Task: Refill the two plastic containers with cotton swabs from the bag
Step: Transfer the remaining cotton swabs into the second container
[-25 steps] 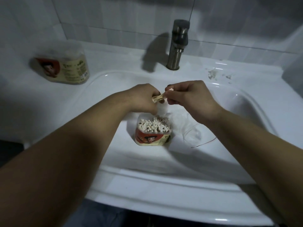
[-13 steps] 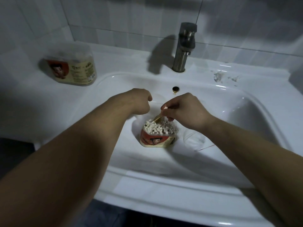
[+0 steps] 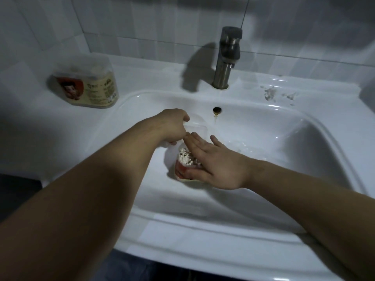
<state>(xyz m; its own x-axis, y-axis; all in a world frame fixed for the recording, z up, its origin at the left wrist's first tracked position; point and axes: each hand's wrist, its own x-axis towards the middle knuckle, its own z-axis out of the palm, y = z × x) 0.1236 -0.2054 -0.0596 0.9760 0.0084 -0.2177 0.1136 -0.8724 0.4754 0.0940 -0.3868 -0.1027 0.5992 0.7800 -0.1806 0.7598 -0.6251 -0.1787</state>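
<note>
Right hand [image 3: 215, 165] no longer pinches wooden-stemmed swabs as it did half a second ago. It now lies flat, palm down, on the white cotton swabs [image 3: 184, 158]. Fingers straight, three close together, little finger splayed apart. Thumb lies against the labelled side of the open clear plastic container with the red label [image 3: 179, 172].

Left hand [image 3: 174, 126], earlier a loose fist holding nothing, now has its fingers curled on the edge of a translucent plastic lid [image 3: 197, 128]. How far the grip goes under the lid is hidden.

Open container stands upright in the white ceramic sink [image 3: 304, 179], in front of the brushed steel faucet [image 3: 227, 57] and a little to its left. It has not shifted. Swabs stand packed in it, tips up. Lid sits between the faucet and that container.

Crumpled clear plastic bag [image 3: 245, 149] lies in the basin in front of the faucet, slightly right. It touches the right wrist side; contents too faint to tell.

Second lidded plastic container with a red and cream label [image 3: 89, 86] stands on the ledge well left of the faucet, unchanged.

White flecks of debris [image 3: 271, 93] lie on the ledge right of the faucet.
</note>
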